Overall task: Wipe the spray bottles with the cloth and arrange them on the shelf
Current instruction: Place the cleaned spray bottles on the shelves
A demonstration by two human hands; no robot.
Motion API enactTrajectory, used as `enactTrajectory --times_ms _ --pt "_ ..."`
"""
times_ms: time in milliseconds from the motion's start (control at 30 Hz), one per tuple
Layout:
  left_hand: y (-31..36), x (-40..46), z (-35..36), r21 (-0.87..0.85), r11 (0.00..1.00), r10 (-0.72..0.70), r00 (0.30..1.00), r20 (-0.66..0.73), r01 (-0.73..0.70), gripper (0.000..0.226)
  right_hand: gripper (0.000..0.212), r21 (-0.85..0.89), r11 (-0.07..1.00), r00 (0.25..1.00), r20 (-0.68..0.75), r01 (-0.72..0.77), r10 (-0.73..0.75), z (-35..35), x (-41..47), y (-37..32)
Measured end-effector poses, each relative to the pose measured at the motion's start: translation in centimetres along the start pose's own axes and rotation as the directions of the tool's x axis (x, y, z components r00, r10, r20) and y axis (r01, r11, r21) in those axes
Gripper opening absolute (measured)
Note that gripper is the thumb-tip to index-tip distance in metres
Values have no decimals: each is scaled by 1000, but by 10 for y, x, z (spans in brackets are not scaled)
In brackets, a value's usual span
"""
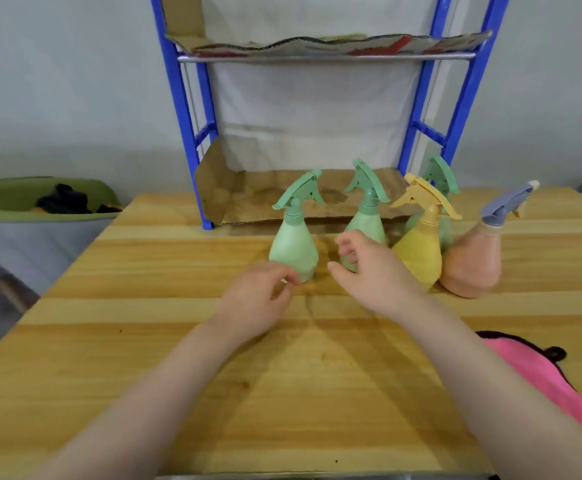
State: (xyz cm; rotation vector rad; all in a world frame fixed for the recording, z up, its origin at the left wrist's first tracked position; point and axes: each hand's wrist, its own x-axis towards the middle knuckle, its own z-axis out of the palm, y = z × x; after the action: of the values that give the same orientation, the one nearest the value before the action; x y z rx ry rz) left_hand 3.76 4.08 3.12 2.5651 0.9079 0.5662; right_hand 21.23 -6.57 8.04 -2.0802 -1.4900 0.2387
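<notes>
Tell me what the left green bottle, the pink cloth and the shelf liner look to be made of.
Left green spray bottle: likely matte plastic, with an even pastel colour and a moulded trigger. Pink cloth: seemingly soft plush fabric, fuzzy with dark stitched edging. Shelf liner: apparently brown cardboard, with a creased, stained surface and a corrugated-looking front edge.

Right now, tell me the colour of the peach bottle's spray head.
Blue-grey spray head, shown in the head view.
</notes>
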Motion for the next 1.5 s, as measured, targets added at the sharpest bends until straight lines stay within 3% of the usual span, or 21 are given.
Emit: enactTrajectory --times_ms 133,233,467,667,800,1000,1233,1500 --pt "-52 -10 -10 84 989 -121 993 -6 121 23 87 92 995 995 103 -26 16 36 35 -16" --pt "-78 -12 -14 199 960 -202 979 5 197 37 102 208 977 994 108 -39 17 56 48 -20" --pt "-103 8 -22 198 933 -301 953 -22 300 55 93 187 981 998 -17 -51 55 69 61 -24" --pt "-124 45 -27 -87 921 -388 906 -169 379 71 85 311 951 995 -92 2 29 67 85 -48" --pt "-132 65 -24 -174 922 -384 879 -283 346 57 80 350 936 989 -150 42 12 58 124 -73" --pt "-145 75 -17 -69 948 -316 900 -299 310 76 73 334 942 987 -156 27 27 77 188 -86" --pt "-147 77 -9 26 935 -337 908 -247 354 77 67 272 962 988 -152 8 35 105 240 -86" --pt "-149 79 -4 30 936 -333 910 -248 351 79 79 214 977 987 -160 16 19 124 268 -85"
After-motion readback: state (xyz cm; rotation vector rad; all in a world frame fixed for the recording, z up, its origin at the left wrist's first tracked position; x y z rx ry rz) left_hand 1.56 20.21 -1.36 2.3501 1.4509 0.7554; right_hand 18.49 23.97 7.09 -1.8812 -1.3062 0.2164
